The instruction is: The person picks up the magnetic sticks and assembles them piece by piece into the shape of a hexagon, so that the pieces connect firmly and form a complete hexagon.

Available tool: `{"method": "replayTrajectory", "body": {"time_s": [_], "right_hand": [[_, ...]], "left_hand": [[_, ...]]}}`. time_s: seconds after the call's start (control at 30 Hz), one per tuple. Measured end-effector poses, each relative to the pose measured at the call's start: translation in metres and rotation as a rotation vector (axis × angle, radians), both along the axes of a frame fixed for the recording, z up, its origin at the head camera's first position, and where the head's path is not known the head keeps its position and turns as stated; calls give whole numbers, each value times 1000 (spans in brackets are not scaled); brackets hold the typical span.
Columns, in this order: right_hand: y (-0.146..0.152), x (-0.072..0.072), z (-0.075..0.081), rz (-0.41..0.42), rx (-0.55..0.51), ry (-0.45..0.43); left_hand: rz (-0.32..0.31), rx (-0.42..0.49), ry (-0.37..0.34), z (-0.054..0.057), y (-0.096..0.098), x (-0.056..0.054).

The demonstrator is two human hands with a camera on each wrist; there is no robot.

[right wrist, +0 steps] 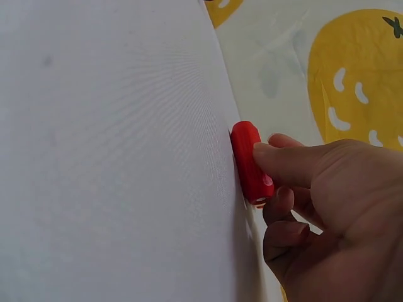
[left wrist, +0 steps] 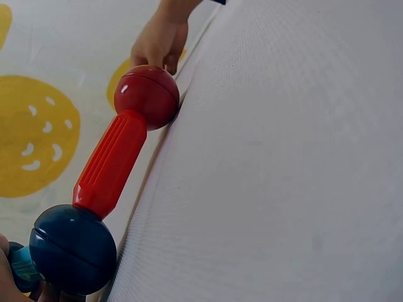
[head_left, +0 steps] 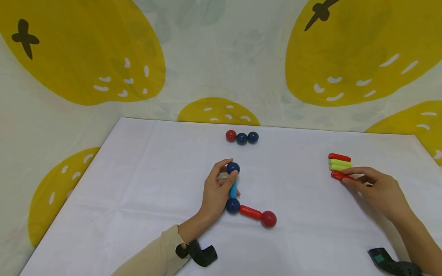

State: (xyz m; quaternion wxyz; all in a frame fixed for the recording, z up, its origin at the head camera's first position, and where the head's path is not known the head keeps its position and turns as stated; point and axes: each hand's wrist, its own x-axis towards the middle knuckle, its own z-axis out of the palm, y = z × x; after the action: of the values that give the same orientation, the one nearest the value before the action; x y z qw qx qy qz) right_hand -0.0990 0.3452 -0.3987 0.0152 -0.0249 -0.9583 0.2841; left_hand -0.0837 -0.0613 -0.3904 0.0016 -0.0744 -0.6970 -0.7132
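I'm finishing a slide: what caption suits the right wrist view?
The right grip pinches a red rod, a yellow-patterned backdrop beyond.

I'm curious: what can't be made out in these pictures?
Head view: upper end of the light-blue rod, hidden by the left hand.
Right wrist view: part of the red rod, behind the right hand.
Left wrist view: ends of the right fingers, behind the red ball; most of the left hand, cut off by the edge.

Smooth glossy plastic blue ball [head_left: 233, 167], ridged shiny red plastic rod [left wrist: 110, 165], matt woven white cloth [head_left: 310, 234]
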Motion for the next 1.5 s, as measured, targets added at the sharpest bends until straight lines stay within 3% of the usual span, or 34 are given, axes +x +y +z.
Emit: {"method": "replayTrajectory", "body": {"time_s": [0.37, 0.57, 0.67, 0.83, 1.13, 1.4, 1.5], "right_hand": [[-2, -1, 1, 53, 35, -22], [-1, 1, 2, 70, 22, 11], [-6, 1, 6, 118, 3, 55], [-27, -4, 18, 229, -50, 168], [-81, -24, 41, 377, -111, 210], [-123, -40, 50, 489, -156, 151], [-134, -46, 50, 538, -152, 146]], "left_hand": [[3, -1, 15, 0, -1, 0], [-5, 13, 18, 1, 0, 0], [-6, 7, 18, 1, -1, 0], [0, 3, 19, 1, -1, 0], [-5, 14, 17, -2, 0, 0], [-8, 12, 8, -2, 0, -1], [-8, 15, 6, -13, 0, -5]]}}
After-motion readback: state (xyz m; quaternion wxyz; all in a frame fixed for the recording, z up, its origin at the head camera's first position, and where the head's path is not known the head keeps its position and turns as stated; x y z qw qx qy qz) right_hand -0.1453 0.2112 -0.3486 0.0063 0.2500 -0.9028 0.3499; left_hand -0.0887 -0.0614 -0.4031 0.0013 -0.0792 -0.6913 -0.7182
